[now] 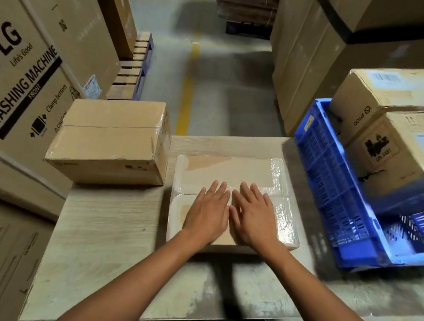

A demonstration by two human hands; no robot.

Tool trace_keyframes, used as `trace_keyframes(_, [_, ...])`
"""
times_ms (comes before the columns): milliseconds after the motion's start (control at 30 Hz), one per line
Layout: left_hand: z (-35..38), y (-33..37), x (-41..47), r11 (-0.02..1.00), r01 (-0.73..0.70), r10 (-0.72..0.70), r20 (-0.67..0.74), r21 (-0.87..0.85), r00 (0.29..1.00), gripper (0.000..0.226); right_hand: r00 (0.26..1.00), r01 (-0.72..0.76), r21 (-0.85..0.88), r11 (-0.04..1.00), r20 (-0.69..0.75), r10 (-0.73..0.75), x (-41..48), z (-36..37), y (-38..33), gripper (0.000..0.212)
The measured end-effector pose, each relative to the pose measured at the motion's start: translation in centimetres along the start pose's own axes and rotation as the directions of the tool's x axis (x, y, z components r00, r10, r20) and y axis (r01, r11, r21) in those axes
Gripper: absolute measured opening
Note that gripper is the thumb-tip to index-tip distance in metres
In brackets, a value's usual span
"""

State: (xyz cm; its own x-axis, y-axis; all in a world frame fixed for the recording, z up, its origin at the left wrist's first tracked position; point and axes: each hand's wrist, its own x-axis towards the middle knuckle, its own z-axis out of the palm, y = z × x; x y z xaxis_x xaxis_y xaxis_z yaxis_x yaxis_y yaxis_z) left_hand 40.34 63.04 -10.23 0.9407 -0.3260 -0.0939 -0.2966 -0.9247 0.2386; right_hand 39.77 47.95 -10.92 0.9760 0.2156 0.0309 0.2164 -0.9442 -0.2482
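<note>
A flat cardboard box point(230, 172) wrapped in clear tape lies on the pale wooden table point(106, 227) in front of me. My left hand point(208, 211) and my right hand point(252, 214) lie side by side, palms down, on the box's top. The fingers of both are straight and spread, pointing away from me. Neither hand holds anything.
A taller taped carton point(109, 140) stands on the table's far left. A blue plastic crate point(337, 193) with two cartons point(401, 116) sits to the right. Large washing machine cartons point(26, 59) line the left, and tall stacked cartons point(308, 66) the right. An aisle with a yellow line point(186, 90) runs ahead.
</note>
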Motion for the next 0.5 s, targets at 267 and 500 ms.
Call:
trace_keyframes(267, [0.5,0.4,-1.6,0.999,-0.026,0.027,0.025,-0.033,0.999,0.054,1.0,0.01,-0.023,1.0,-0.029,-0.01,-1.6,0.9,-0.7,0.047])
trace_keyframes(500, [0.3,0.2,-3.2,0.965,-0.204,0.163,-0.229,-0.167,0.96,0.036,0.993,0.072,0.006,0.997,-0.092,-0.071,-3.5,-0.1,0.4,0.022])
